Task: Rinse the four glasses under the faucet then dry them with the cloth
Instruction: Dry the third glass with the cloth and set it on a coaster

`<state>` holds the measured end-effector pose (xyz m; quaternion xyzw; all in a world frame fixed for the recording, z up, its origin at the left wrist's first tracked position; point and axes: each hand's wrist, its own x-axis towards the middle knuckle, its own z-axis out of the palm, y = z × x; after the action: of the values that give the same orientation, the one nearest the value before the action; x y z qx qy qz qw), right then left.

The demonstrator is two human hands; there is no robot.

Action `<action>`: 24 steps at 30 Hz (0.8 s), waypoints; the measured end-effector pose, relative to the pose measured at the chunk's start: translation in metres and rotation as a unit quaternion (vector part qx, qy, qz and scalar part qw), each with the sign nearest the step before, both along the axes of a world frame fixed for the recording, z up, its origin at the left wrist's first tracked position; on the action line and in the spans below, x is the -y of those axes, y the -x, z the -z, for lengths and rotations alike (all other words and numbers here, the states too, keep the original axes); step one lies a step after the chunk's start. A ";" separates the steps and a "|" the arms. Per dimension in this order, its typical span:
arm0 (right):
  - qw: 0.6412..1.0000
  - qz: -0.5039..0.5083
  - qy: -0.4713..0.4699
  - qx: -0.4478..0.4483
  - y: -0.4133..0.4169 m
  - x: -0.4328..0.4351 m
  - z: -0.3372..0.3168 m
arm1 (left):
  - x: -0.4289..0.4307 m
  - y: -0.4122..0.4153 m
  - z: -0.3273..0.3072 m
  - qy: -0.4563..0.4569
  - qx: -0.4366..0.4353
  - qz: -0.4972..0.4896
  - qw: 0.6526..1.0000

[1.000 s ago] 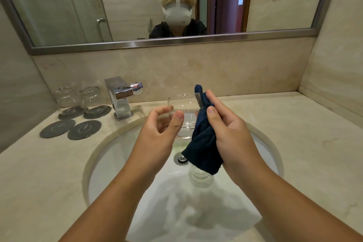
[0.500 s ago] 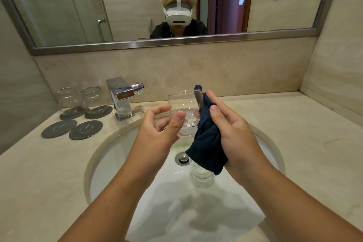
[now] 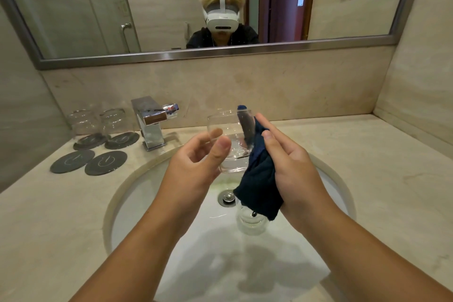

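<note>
Glass (image 3: pixel 250 224) in sink (image 3: pixel 137 203) — half behind cloth (image 3: pixel 259 184)

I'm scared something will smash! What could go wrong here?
The left hand holds the glass only by thumb and fingertips above the hard sink, so the grip might slip. If it falls, it could hit the second glass sitting in the basin below. The right hand works the cloth over its rim; too hard a push might knock it loose.
</note>
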<state>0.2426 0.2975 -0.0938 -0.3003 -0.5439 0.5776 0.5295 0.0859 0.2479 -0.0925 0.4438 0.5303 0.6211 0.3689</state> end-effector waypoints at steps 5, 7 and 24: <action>1.000 0.003 0.014 0.007 0.000 -0.002 0.004 | -0.002 -0.003 0.003 0.002 -0.006 -0.010 1.000; 1.000 0.015 0.002 0.018 0.000 -0.002 0.007 | -0.001 -0.004 0.004 0.009 -0.032 -0.021 0.999; 1.000 0.015 0.001 0.001 0.001 -0.003 0.007 | -0.001 -0.004 0.002 -0.002 -0.022 -0.018 1.000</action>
<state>0.2413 0.3007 -0.1007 -0.3096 -0.5394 0.5695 0.5374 0.0900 0.2489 -0.0943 0.4489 0.5448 0.6187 0.3449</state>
